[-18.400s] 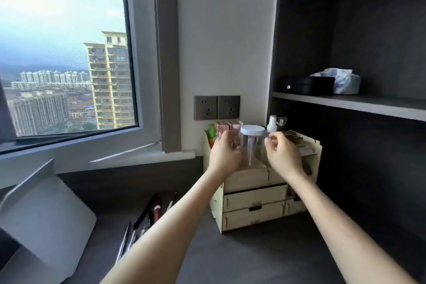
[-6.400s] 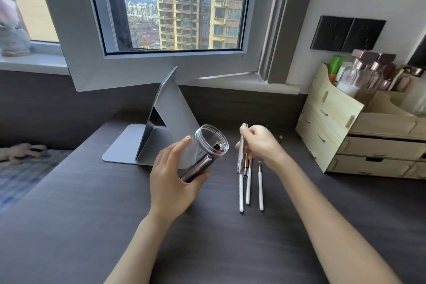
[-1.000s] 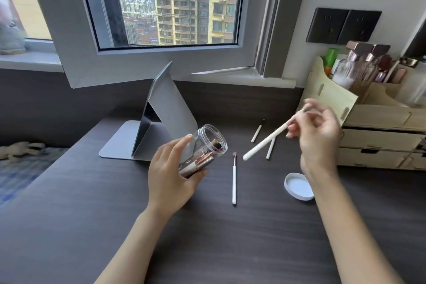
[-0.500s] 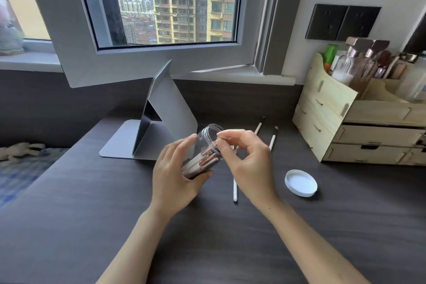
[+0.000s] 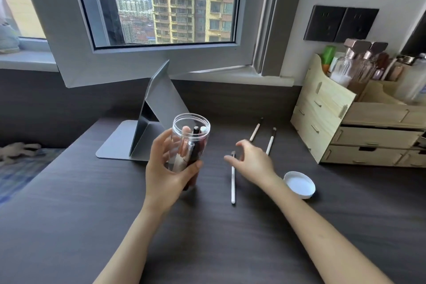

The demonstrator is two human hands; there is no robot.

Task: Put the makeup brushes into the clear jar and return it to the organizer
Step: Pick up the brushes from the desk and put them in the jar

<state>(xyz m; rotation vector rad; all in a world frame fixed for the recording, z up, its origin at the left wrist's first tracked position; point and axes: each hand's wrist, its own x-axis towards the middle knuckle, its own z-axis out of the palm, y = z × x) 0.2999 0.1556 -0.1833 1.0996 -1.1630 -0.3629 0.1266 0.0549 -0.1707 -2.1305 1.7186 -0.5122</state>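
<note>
My left hand (image 5: 164, 174) grips the clear jar (image 5: 191, 136), held nearly upright above the dark desk, with several brushes standing inside it. My right hand (image 5: 252, 161) hovers open, fingers spread, just over the head of a white-handled brush (image 5: 233, 185) that lies on the desk. Two more white-handled brushes (image 5: 255, 130) (image 5: 270, 140) lie farther back, side by side. The jar's white lid (image 5: 299, 184) rests on the desk to the right of my right wrist. The wooden organizer (image 5: 327, 108) stands at the right, against the wall.
A grey folding stand (image 5: 147, 131) sits just behind the jar. The open window sash (image 5: 147, 62) leans in above it. Bottles (image 5: 355, 64) fill the organizer's top compartments. Two dark wall sockets (image 5: 341, 23) sit above it. The desk's left edge drops toward a patterned blanket (image 5: 20, 168).
My right hand left the jar's mouth with nothing in it and moved right over the desk. The brush it held now stands in the jar, which my left hand tipped more upright.
</note>
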